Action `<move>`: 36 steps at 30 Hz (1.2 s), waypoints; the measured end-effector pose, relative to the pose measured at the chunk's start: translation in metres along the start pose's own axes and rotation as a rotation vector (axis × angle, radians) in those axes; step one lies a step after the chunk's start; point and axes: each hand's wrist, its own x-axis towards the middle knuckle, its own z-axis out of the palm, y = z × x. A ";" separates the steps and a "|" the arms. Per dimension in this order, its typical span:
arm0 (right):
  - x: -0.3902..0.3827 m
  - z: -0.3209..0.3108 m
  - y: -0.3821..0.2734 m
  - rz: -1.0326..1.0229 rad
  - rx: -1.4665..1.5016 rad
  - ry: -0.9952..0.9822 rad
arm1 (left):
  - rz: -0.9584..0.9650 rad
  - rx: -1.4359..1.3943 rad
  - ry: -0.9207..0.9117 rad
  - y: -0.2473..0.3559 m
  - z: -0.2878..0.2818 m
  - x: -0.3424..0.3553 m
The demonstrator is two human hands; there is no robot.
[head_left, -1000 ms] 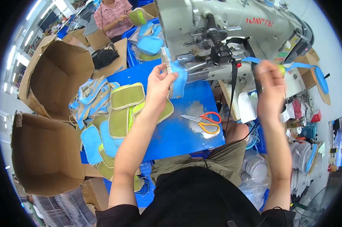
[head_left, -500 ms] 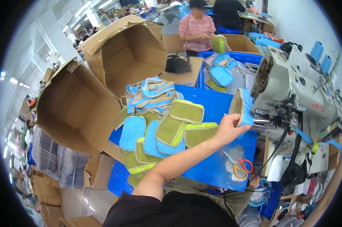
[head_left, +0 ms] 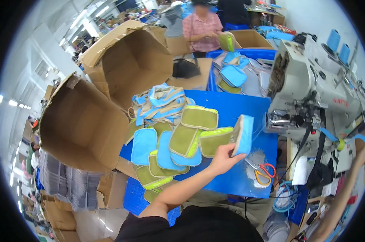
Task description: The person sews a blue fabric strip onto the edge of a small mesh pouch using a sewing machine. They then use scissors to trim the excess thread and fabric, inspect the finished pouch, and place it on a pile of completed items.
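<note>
My left hand (head_left: 226, 160) pinches a small pouch piece (head_left: 244, 135) with a light blue side and a grey-beige inside, held up on edge over the blue table. To its left lies a loose pile of flat pouches, some olive with lime trim (head_left: 184, 140), some light blue (head_left: 144, 141). The sewing machine (head_left: 311, 84) stands to the right, its needle area (head_left: 285, 121) apart from the pouch. Fine threads trail from the pouch toward it. My right hand (head_left: 362, 155) reaches up at the right rim beside a blue tape (head_left: 356, 138); its fingers are not clear.
Scissors with red and orange handles (head_left: 264, 174) lie at the near right of the blue table (head_left: 231, 107). A heap of blue-beige strips (head_left: 160, 103) sits behind the pouches. Open cardboard boxes (head_left: 83, 125) stand left. Across, a person in pink handles a pouch behind a blue bin (head_left: 261, 53).
My left hand has drawn the pouch away from the machine's needle area, leftward and toward me. My right hand has come further into view at the right rim.
</note>
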 end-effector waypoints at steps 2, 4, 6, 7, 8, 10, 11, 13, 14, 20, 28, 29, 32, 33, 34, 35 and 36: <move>-0.120 0.011 -0.081 0.114 0.272 -0.066 | -0.205 -0.164 -0.038 -0.019 -0.009 -0.025; -0.231 0.014 -0.162 0.048 0.134 -0.474 | -0.222 -0.250 -0.030 -0.016 -0.010 -0.030; -0.305 0.024 -0.233 -0.001 0.350 -0.948 | -0.274 -0.500 0.020 -0.003 -0.014 -0.033; -0.326 0.031 -0.244 -0.113 0.223 -1.093 | -0.280 -0.577 0.039 0.001 -0.019 -0.036; -0.350 0.040 -0.235 -0.142 0.233 -1.133 | -0.293 -0.620 0.031 0.007 -0.021 -0.035; -0.381 0.048 -0.213 -0.178 0.095 -1.194 | -0.340 -0.700 0.009 0.017 -0.026 -0.038; -0.389 0.052 -0.204 -0.204 0.012 -1.217 | -0.357 -0.747 -0.006 0.020 -0.028 -0.038; -0.393 0.056 -0.194 -0.202 -0.026 -1.231 | -0.405 -0.817 -0.022 0.020 -0.034 -0.038; -0.394 0.058 -0.190 -0.213 -0.041 -1.237 | -0.425 -0.845 -0.022 0.018 -0.036 -0.039; -0.390 0.054 -0.180 -0.059 -0.139 -1.423 | -0.500 -1.015 0.009 0.012 -0.040 -0.041; -0.382 0.030 -0.178 0.646 0.368 -1.494 | -0.515 -1.056 -0.033 0.019 -0.029 -0.040; -0.380 0.023 -0.186 0.672 0.432 -1.438 | -0.501 -1.028 -0.020 0.019 -0.027 -0.038; -0.354 0.006 -0.232 0.548 0.609 -1.309 | -0.461 -0.922 0.042 0.014 -0.023 -0.042; -0.339 0.005 -0.249 0.433 0.608 -1.300 | -0.429 -0.877 0.050 0.012 -0.020 -0.042; -0.330 0.007 -0.262 0.316 0.611 -1.285 | -0.392 -0.828 0.057 0.013 -0.017 -0.042; -0.327 0.011 -0.268 0.279 0.613 -1.277 | -0.349 -0.785 0.029 0.013 -0.013 -0.041; -0.325 0.014 -0.273 0.243 0.614 -1.267 | -0.306 -0.741 0.001 0.016 -0.009 -0.041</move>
